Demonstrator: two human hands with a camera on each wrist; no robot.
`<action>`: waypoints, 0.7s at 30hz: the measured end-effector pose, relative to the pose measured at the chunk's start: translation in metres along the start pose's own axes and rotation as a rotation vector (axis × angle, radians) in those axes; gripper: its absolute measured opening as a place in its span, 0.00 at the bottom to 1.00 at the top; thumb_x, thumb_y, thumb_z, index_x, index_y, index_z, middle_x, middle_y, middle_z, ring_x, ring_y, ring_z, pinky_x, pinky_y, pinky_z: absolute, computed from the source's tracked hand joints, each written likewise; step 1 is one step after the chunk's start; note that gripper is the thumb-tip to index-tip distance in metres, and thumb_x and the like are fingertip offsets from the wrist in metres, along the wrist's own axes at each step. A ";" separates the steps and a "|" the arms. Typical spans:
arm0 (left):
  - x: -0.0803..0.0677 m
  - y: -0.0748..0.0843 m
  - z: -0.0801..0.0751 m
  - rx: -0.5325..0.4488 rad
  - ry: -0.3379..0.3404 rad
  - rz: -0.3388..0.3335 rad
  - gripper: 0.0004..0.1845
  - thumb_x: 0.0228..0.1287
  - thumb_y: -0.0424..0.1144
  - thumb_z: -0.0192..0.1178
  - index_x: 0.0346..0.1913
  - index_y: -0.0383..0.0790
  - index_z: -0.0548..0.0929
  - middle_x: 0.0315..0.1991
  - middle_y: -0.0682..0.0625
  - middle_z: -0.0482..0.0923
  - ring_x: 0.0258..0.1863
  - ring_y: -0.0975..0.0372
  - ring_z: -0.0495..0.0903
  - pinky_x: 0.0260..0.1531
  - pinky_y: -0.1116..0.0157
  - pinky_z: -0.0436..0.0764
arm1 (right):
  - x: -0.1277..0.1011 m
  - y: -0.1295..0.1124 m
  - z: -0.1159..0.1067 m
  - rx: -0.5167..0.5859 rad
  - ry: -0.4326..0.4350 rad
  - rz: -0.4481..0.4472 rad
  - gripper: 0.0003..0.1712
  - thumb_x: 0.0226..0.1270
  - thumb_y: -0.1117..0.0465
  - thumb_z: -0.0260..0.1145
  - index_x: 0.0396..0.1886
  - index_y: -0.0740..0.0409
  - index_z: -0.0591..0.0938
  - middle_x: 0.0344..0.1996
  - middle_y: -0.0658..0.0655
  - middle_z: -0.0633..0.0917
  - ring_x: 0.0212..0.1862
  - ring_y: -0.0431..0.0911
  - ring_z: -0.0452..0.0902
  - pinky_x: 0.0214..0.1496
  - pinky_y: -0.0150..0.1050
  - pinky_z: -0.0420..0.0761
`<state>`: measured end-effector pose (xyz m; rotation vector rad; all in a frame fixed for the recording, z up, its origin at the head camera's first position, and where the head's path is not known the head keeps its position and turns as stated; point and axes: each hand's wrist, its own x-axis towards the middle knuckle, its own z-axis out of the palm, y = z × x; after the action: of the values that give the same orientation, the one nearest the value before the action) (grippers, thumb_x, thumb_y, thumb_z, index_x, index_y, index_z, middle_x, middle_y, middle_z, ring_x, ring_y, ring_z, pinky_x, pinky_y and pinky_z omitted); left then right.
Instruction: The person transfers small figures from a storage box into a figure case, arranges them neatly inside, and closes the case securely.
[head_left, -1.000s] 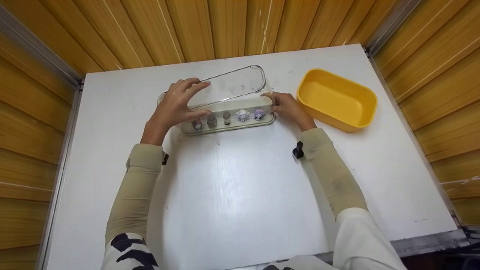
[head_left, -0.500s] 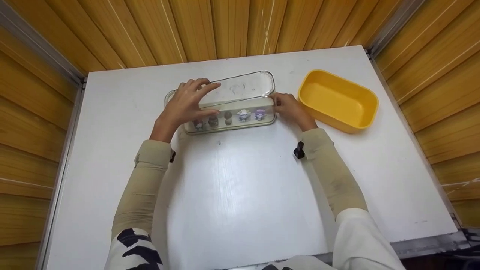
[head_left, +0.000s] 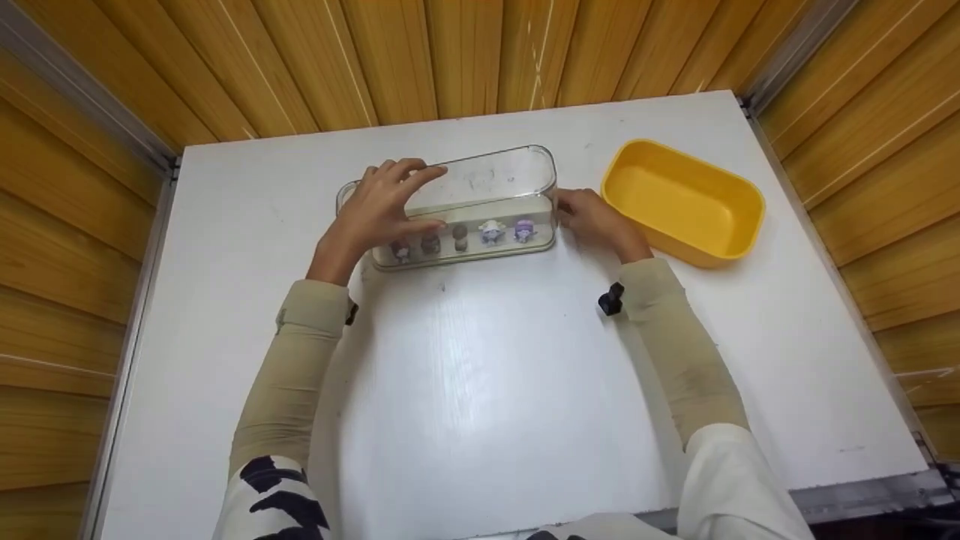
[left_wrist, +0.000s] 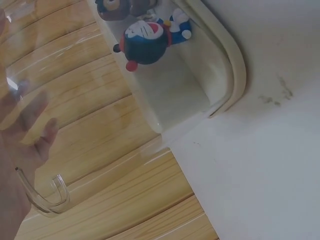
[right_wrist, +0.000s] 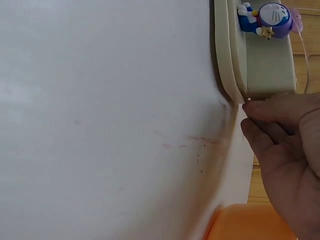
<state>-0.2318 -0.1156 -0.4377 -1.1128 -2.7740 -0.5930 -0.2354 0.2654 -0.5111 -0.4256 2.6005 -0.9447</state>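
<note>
In the head view, a clear cover (head_left: 487,172) leans over a long cream display box base (head_left: 465,261). My left hand (head_left: 379,202) grips the cover near its left end, thumb on the near side and fingers across the far edge. Several small figurines stand in a row inside, among them a purple-capped one (head_left: 524,230) at the right; a blue one with a red nose (left_wrist: 145,42) shows at the other end in the left wrist view. My right hand (right_wrist: 290,145) has its bent fingertips pinched together at the base's right corner.
A yellow rectangular bin (head_left: 682,202) stands right of the box, close to my right hand. The white table (head_left: 495,390) is bordered by wood-patterned panels (head_left: 465,60) at the back and sides.
My left hand has moved right with the clear cover, and the cover has come lower over the base. The right hand stays at the base's right end, its fingers drawn back slightly.
</note>
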 end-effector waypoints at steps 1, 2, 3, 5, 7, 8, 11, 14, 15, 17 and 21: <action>0.001 0.001 0.001 0.002 -0.008 -0.004 0.42 0.59 0.61 0.71 0.75 0.56 0.69 0.68 0.44 0.70 0.67 0.46 0.69 0.65 0.43 0.65 | -0.003 0.000 -0.001 -0.007 0.012 -0.004 0.23 0.77 0.68 0.58 0.69 0.56 0.75 0.67 0.60 0.78 0.69 0.56 0.70 0.75 0.53 0.65; 0.002 0.001 0.002 0.004 -0.017 -0.010 0.42 0.59 0.61 0.71 0.75 0.56 0.68 0.68 0.44 0.70 0.67 0.46 0.69 0.66 0.43 0.65 | -0.005 0.001 -0.003 -0.011 0.026 -0.009 0.24 0.77 0.70 0.57 0.69 0.56 0.75 0.67 0.61 0.77 0.69 0.57 0.70 0.75 0.54 0.65; 0.003 0.002 0.002 0.006 -0.026 -0.015 0.43 0.59 0.62 0.71 0.75 0.57 0.68 0.68 0.44 0.70 0.67 0.46 0.68 0.66 0.43 0.65 | -0.007 0.001 -0.004 -0.011 0.037 -0.003 0.26 0.77 0.70 0.56 0.71 0.55 0.74 0.69 0.60 0.76 0.70 0.57 0.69 0.75 0.54 0.65; 0.005 0.003 0.003 0.013 -0.045 -0.022 0.43 0.59 0.62 0.71 0.75 0.57 0.68 0.68 0.44 0.70 0.67 0.46 0.68 0.66 0.42 0.65 | -0.010 0.000 -0.008 -0.013 0.064 0.008 0.29 0.77 0.72 0.54 0.74 0.55 0.71 0.71 0.60 0.73 0.72 0.58 0.68 0.75 0.54 0.65; 0.008 0.005 0.005 0.022 -0.062 -0.026 0.43 0.59 0.63 0.71 0.75 0.58 0.68 0.68 0.44 0.70 0.67 0.46 0.69 0.65 0.42 0.65 | -0.013 -0.001 -0.013 -0.020 0.101 0.005 0.33 0.74 0.74 0.52 0.77 0.55 0.68 0.74 0.59 0.70 0.75 0.58 0.64 0.76 0.55 0.63; 0.010 0.006 0.006 0.031 -0.071 -0.025 0.43 0.59 0.63 0.70 0.75 0.58 0.68 0.68 0.44 0.71 0.67 0.46 0.69 0.64 0.42 0.66 | -0.014 -0.002 -0.016 -0.019 0.116 0.006 0.34 0.74 0.75 0.51 0.77 0.54 0.67 0.75 0.58 0.69 0.75 0.57 0.63 0.76 0.54 0.63; 0.016 0.009 0.009 0.057 -0.100 -0.019 0.44 0.60 0.64 0.69 0.76 0.57 0.67 0.68 0.44 0.71 0.66 0.45 0.70 0.62 0.42 0.68 | -0.022 -0.003 -0.024 0.004 0.171 -0.012 0.36 0.72 0.76 0.50 0.78 0.53 0.66 0.75 0.58 0.69 0.74 0.58 0.65 0.75 0.53 0.64; 0.019 0.012 0.011 0.087 -0.128 -0.025 0.46 0.60 0.66 0.68 0.78 0.55 0.64 0.68 0.44 0.70 0.66 0.45 0.69 0.62 0.42 0.68 | -0.032 -0.007 -0.029 0.022 0.221 -0.022 0.37 0.70 0.76 0.50 0.77 0.51 0.68 0.74 0.59 0.70 0.71 0.60 0.69 0.72 0.54 0.68; 0.019 0.012 0.012 0.095 -0.135 -0.029 0.47 0.60 0.67 0.67 0.78 0.54 0.64 0.69 0.44 0.70 0.67 0.45 0.69 0.62 0.42 0.67 | -0.035 -0.008 -0.031 0.019 0.233 -0.021 0.37 0.70 0.76 0.50 0.77 0.50 0.69 0.73 0.60 0.71 0.69 0.61 0.71 0.71 0.55 0.69; 0.019 0.013 0.012 0.110 -0.141 -0.040 0.48 0.60 0.68 0.66 0.78 0.52 0.63 0.69 0.44 0.69 0.67 0.45 0.69 0.63 0.42 0.67 | -0.041 -0.010 -0.033 0.011 0.249 -0.015 0.37 0.70 0.75 0.50 0.76 0.48 0.69 0.73 0.60 0.71 0.68 0.62 0.72 0.71 0.56 0.70; 0.017 0.013 0.013 0.118 -0.146 -0.048 0.49 0.60 0.69 0.65 0.78 0.50 0.62 0.70 0.43 0.68 0.68 0.45 0.68 0.64 0.42 0.66 | -0.048 -0.014 -0.034 -0.016 0.240 -0.009 0.36 0.73 0.74 0.51 0.77 0.45 0.68 0.73 0.58 0.71 0.68 0.62 0.72 0.71 0.57 0.69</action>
<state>-0.2353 -0.0910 -0.4416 -1.1097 -2.9221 -0.3599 -0.2041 0.2929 -0.4673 -0.3464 2.8242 -1.0354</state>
